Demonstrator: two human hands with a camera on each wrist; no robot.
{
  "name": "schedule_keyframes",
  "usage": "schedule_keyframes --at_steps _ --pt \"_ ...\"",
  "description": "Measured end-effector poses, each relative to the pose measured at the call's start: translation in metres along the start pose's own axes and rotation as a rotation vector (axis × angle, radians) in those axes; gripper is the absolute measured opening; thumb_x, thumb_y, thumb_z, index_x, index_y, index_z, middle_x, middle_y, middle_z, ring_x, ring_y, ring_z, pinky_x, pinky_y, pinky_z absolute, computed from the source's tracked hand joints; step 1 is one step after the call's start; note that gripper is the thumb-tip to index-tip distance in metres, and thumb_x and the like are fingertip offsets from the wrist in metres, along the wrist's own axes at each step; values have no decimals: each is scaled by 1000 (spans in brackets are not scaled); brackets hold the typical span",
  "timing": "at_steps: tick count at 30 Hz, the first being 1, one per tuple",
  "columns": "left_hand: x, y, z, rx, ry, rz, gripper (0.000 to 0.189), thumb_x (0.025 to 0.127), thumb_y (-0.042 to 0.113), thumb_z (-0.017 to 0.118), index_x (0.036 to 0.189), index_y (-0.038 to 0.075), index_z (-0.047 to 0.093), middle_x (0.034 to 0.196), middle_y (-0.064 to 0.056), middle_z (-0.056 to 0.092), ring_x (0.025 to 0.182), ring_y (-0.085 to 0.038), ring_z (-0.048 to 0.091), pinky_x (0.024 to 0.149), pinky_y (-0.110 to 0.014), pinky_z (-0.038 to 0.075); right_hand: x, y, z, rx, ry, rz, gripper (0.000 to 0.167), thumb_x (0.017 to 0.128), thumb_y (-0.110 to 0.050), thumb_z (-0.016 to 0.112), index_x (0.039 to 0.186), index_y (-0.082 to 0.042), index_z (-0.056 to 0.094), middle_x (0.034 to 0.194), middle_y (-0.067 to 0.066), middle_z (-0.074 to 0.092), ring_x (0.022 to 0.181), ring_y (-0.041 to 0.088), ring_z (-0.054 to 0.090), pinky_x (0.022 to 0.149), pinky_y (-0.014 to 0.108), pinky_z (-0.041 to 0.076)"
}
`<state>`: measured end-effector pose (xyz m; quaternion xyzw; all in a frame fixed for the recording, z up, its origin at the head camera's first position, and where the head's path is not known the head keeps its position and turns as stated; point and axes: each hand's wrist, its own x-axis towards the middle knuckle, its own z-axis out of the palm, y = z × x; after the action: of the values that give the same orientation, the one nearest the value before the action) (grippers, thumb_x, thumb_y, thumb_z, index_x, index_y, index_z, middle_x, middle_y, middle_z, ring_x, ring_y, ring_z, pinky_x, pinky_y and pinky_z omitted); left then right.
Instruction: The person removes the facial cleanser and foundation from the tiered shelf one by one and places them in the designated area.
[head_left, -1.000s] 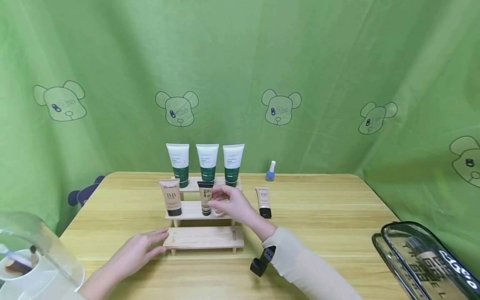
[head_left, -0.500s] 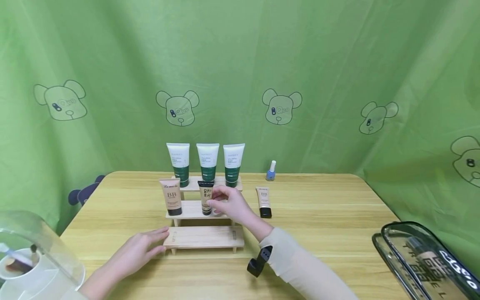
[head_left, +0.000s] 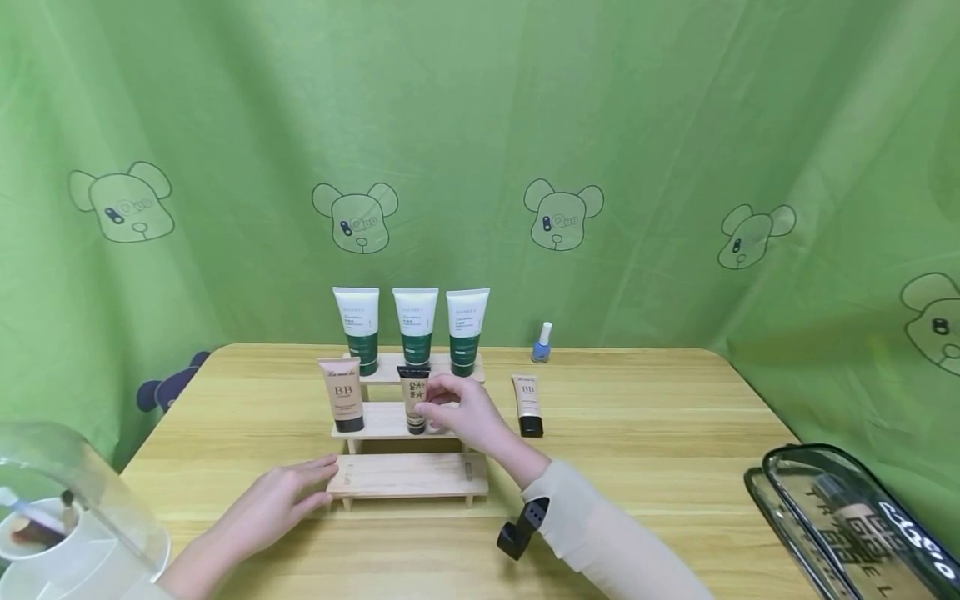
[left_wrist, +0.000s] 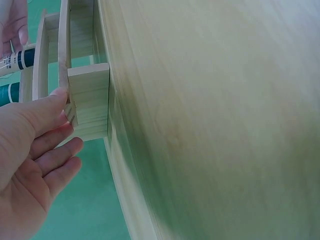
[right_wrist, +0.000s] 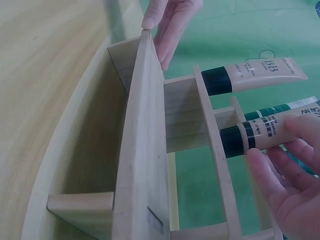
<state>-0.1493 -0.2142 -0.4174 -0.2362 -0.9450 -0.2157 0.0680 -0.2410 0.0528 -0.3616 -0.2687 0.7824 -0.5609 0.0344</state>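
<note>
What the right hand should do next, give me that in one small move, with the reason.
Probably relax the right hand's hold on the gold cosmetic tube: it stands about upright, its black cap apparently on the middle step of the wooden stand, so it may balance unaided.

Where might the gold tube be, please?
In the head view, the gold tube is left of centre at the middle wooden shelf, in the right hand, right of the upright BB tube.

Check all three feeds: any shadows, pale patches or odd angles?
Head: bright, small print on the held tube unreadable. Left wrist: sideways, table palest toward the top, shadow beside the stand. Right wrist: sideways, dark shadow beneath the lowest shelf.
</note>
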Motion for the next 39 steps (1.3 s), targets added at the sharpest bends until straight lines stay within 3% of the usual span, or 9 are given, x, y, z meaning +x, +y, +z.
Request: schedule_keyframes --at_steps 5,17,26,39 --pt "0 0 0 5 2 3 41 83 18 67 119 -2 59 126 -15 53 109 -34 54 92 -48 44 -6 -1 -6 -15 20 -6 26 84 -10 68 105 4 60 94 12 64 86 22 62 68 26 56" --pt "0 1 0 9 -2 -15 41 83 18 67 119 -1 59 127 -14 53 110 -34 54 92 -49 43 -27 -9 -37 72 65 35 28 85 -5 64 108 11 57 96 18 61 84 29 62 69 34 57" --pt "0 0 0 13 11 5 41 83 18 67 119 -1 59 127 -14 54 109 -33 55 91 -48 44 -41 1 -73 37 154 65 30 86 -3 62 109 14 54 96 19 60 85 34 61 67 34 57" --pt "0 1 0 18 15 11 41 83 18 68 118 -1 60 126 -14 54 109 -33 55 91 -48 44 -53 41 -131 1 249 161 34 90 -7 59 114 16 51 100 23 60 81 15 61 69 35 57"
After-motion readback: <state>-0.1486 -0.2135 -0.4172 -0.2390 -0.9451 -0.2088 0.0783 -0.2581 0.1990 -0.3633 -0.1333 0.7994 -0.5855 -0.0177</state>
